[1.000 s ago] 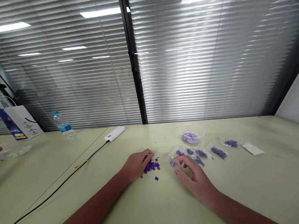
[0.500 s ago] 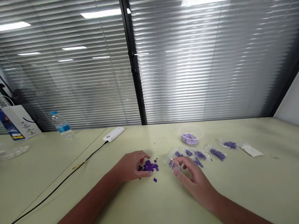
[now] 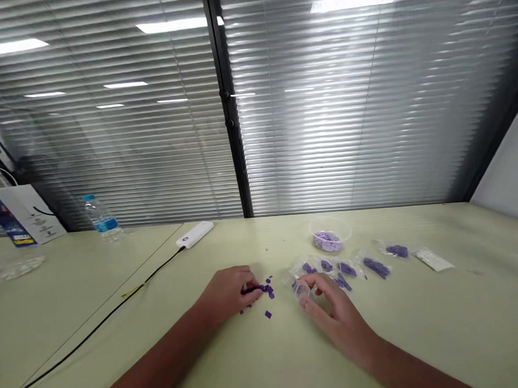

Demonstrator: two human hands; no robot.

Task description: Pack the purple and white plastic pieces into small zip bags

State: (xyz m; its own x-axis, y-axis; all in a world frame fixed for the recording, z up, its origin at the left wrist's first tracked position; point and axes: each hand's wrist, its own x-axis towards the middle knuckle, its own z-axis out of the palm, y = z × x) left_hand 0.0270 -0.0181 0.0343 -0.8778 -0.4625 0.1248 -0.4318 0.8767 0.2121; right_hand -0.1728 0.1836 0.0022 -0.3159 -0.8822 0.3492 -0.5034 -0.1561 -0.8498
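My left hand (image 3: pixel 232 290) is closed around a cluster of small dark purple square pieces (image 3: pixel 258 287), which shows between the thumb and fingers. Several loose pieces of the same kind lie on the table beside it, one purple square (image 3: pixel 268 314) a little nearer to me. My right hand (image 3: pixel 331 306) pinches a small clear plastic bag (image 3: pixel 301 289) between thumb and fingers; the bag's mouth looks rounded out toward the left. Just behind that hand lie several clear bags with purple pieces (image 3: pixel 346 269).
Behind the bags stands a round clear tub (image 3: pixel 327 241) of lighter purple pieces. A white packet (image 3: pixel 433 259) lies at the right. Toward the left are a white power bank (image 3: pixel 195 235) with a black cable (image 3: pixel 112 313), a water bottle (image 3: pixel 105 220) and a paper bag (image 3: pixel 34 216).
The fingers of my left hand have closed on the purple pieces and gathered most of the pile. My right hand keeps its hold on the clear bag, nearly still.
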